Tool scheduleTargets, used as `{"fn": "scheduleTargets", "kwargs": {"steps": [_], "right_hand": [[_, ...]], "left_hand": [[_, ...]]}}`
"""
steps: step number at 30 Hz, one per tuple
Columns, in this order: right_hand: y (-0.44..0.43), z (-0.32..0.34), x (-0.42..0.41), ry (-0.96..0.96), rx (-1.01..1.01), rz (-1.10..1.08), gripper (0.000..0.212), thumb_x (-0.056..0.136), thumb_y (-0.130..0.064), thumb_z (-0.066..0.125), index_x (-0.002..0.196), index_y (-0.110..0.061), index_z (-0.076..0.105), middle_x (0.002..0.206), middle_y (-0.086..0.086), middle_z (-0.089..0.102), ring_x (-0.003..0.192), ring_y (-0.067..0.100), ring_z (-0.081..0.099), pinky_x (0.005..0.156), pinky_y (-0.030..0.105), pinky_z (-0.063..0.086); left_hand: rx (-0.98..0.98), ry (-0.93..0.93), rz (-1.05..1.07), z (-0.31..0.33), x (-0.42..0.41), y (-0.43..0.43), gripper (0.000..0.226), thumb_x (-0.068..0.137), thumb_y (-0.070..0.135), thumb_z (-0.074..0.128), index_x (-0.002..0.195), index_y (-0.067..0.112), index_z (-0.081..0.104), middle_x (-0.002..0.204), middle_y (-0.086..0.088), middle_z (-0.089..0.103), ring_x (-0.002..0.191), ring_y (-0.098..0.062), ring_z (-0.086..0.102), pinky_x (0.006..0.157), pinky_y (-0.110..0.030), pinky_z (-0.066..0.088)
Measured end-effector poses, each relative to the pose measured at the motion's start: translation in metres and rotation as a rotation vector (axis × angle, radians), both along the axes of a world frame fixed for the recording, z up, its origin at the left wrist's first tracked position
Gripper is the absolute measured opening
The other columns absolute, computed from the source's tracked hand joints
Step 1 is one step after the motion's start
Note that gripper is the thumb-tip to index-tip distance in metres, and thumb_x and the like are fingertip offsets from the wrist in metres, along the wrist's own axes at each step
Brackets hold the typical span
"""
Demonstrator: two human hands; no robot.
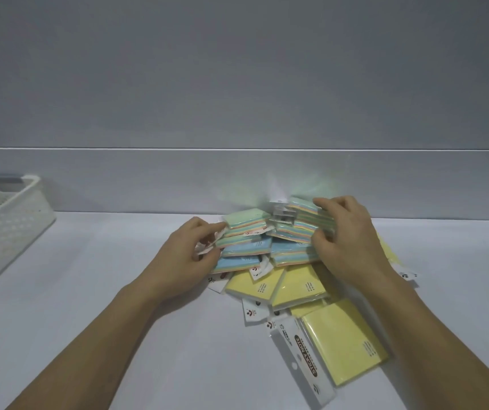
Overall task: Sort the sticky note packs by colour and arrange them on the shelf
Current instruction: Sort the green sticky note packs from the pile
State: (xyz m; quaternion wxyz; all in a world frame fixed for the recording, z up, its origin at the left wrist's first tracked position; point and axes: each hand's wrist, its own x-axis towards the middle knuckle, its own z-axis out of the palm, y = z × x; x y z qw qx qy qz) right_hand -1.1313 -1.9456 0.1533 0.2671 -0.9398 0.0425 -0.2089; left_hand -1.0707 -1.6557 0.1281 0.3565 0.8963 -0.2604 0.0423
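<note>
Centre of frame: left hand [188,255] is gripping the left stack of pastel multicolour cellophane-wrapped sticky note packs [246,242], fingers [206,230] curling onto its edge. Right hand [348,235] is clamping the right multicolour stack [302,227], fingers wrapping round it. Both stacks are lying partly on flat yellow wrapped packs [345,349] on the pale surface [89,291].

Risk: the wrappers look slick and the stacks are leaning together, so an uneven squeeze could fan them out and mix them back into the yellow.

White perforated plastic basket [3,211] is sitting at the left edge.

Readable: "STICKY NOTE" on the white header card [307,355], lower right. Other print is too small.
</note>
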Motion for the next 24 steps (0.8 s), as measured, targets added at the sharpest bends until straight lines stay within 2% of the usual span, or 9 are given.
{"fn": "scheduleTargets", "kwargs": {"steps": [3, 6, 10, 14, 18, 20, 21, 23, 24], "right_hand": [[-0.003, 0.000, -0.002, -0.071, 0.005, -0.039, 0.038, 0.089, -0.017, 0.067, 0.126, -0.021, 0.068, 0.110, -0.004, 0.049, 0.108, 0.019, 0.044, 0.091, 0.043, 0.046], [-0.003, 0.000, -0.002, -0.148, 0.016, -0.054, 0.024, 0.090, -0.015, 0.068, 0.113, -0.021, 0.072, 0.109, -0.005, 0.052, 0.106, 0.017, 0.045, 0.083, 0.032, 0.040], [-0.001, 0.000, -0.003, -0.175, 0.074, -0.005, 0.016, 0.097, -0.011, 0.058, 0.111, -0.017, 0.065, 0.113, 0.000, 0.064, 0.105, 0.023, 0.057, 0.081, 0.030, 0.040], [0.002, 0.003, -0.005, -0.278, 0.110, 0.010, 0.014, 0.102, -0.015, 0.055, 0.113, -0.016, 0.063, 0.102, 0.000, 0.068, 0.094, 0.020, 0.061, 0.075, 0.028, 0.043], [0.008, 0.018, -0.013, -0.431, 0.229, 0.000, 0.015, 0.103, -0.022, 0.055, 0.112, -0.015, 0.065, 0.095, -0.006, 0.067, 0.083, 0.013, 0.063, 0.064, 0.006, 0.042], [0.016, 0.025, -0.021, -0.456, 0.331, 0.012, 0.013, 0.103, -0.027, 0.054, 0.109, -0.022, 0.063, 0.087, -0.012, 0.065, 0.081, 0.008, 0.066, 0.055, 0.011, 0.048], [0.022, 0.028, -0.023, -0.431, 0.389, 0.035, 0.009, 0.103, -0.027, 0.054, 0.108, -0.025, 0.062, 0.084, -0.010, 0.065, 0.080, 0.009, 0.068, 0.054, 0.019, 0.053], [0.036, 0.033, -0.025, -0.280, 0.564, 0.098, 0.007, 0.103, -0.022, 0.056, 0.106, -0.027, 0.059, 0.078, 0.003, 0.067, 0.077, 0.017, 0.072, 0.052, 0.037, 0.058], [0.045, 0.036, -0.024, -0.184, 0.660, 0.123, 0.007, 0.103, -0.020, 0.056, 0.104, -0.027, 0.058, 0.078, 0.010, 0.069, 0.074, 0.020, 0.074, 0.049, 0.040, 0.057]], "left_hand": [[-0.027, 0.009, 0.027, 0.001, 0.000, 0.000, 0.037, 0.095, 0.022, 0.065, 0.131, 0.029, 0.064, 0.105, 0.012, 0.055, 0.103, -0.003, 0.055, 0.080, -0.013, 0.041], [-0.081, -0.061, 0.043, 0.004, -0.002, 0.000, 0.019, 0.090, 0.022, 0.072, 0.107, 0.032, 0.071, 0.118, 0.016, 0.057, 0.112, 0.001, 0.055, 0.090, -0.018, 0.044], [-0.159, 0.035, 0.066, 0.005, -0.008, -0.003, 0.015, 0.096, 0.019, 0.063, 0.087, 0.031, 0.061, 0.134, 0.020, 0.061, 0.119, 0.007, 0.056, 0.093, -0.031, 0.054], [-0.305, 0.010, 0.124, 0.012, -0.011, -0.006, 0.016, 0.105, 0.022, 0.049, 0.091, 0.029, 0.053, 0.113, 0.019, 0.072, 0.108, -0.002, 0.065, 0.076, -0.034, 0.058], [-0.432, -0.172, 0.319, 0.021, -0.008, 0.003, 0.010, 0.106, 0.022, 0.047, 0.096, 0.023, 0.051, 0.092, 0.011, 0.070, 0.089, -0.004, 0.065, 0.071, -0.026, 0.050], [-0.484, -0.246, 0.404, 0.026, -0.005, 0.012, 0.007, 0.105, 0.022, 0.048, 0.099, 0.020, 0.051, 0.089, 0.015, 0.066, 0.085, 0.004, 0.062, 0.068, -0.018, 0.047], [-0.515, -0.261, 0.445, 0.029, -0.004, 0.018, 0.006, 0.105, 0.021, 0.049, 0.099, 0.019, 0.051, 0.088, 0.017, 0.064, 0.084, 0.006, 0.062, 0.067, -0.015, 0.045], [-0.561, -0.239, 0.507, 0.032, -0.002, 0.031, 0.006, 0.104, 0.021, 0.051, 0.098, 0.019, 0.052, 0.084, 0.010, 0.066, 0.082, -0.003, 0.065, 0.065, -0.023, 0.047], [-0.580, -0.201, 0.528, 0.033, -0.001, 0.038, 0.007, 0.103, 0.023, 0.051, 0.097, 0.020, 0.053, 0.082, 0.003, 0.068, 0.080, -0.013, 0.068, 0.062, -0.029, 0.047]]}}
